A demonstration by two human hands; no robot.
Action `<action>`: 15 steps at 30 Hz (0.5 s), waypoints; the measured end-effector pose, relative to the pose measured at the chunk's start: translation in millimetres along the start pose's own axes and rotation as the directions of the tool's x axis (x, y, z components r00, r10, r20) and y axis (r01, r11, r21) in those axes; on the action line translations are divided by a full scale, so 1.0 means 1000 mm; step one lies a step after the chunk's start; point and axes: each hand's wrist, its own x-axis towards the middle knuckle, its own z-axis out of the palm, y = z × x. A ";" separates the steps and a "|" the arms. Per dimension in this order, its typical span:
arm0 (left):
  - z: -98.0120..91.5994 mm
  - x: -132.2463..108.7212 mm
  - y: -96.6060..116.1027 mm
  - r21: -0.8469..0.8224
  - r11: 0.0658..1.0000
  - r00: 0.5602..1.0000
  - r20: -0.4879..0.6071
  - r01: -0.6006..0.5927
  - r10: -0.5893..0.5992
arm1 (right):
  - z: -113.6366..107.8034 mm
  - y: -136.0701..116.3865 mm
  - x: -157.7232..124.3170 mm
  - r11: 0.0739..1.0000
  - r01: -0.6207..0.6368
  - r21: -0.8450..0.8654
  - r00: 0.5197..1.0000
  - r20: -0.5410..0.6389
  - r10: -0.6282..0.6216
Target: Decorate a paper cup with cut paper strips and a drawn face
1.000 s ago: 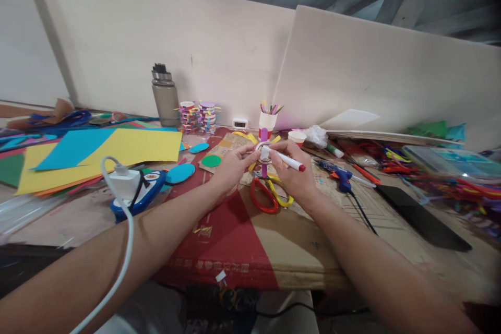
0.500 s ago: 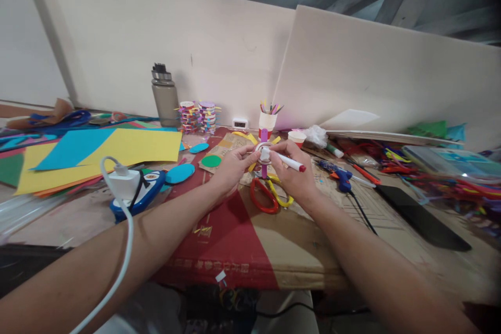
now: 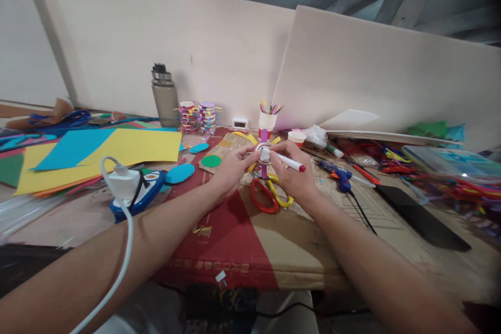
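My left hand [image 3: 231,168] pinches the rim of a small white ring-shaped piece [image 3: 261,149] held over the cardboard. My right hand [image 3: 293,175] grips a white marker with a red cap [image 3: 287,162], its tip pressed against that ring. A purple strip [image 3: 264,169] hangs below the ring. Red-handled scissors [image 3: 263,196] and yellow-handled scissors [image 3: 282,196] lie on the cardboard just under both hands.
Yellow and blue paper sheets [image 3: 102,151] lie left, with a white charger and cable [image 3: 121,182] on a blue case. A grey bottle [image 3: 165,96], stacks of coloured discs [image 3: 198,116], a cup of sticks [image 3: 267,117], a blue glue gun [image 3: 340,176] and a black slab [image 3: 420,216] surround the cardboard.
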 end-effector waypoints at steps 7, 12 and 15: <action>0.000 0.000 0.000 0.002 1.000 1.000 0.000 -0.005 0.005 | -0.001 -0.001 0.000 1.000 0.001 -0.009 1.000 0.000 -0.001; 0.000 -0.001 0.000 -0.017 1.000 1.000 0.008 0.004 -0.004 | -0.001 -0.001 0.000 1.000 0.007 -0.011 1.000 -0.001 -0.007; 0.000 -0.001 0.001 -0.025 1.000 1.000 0.011 0.009 -0.009 | 0.000 0.001 0.000 1.000 0.001 -0.011 1.000 -0.005 -0.001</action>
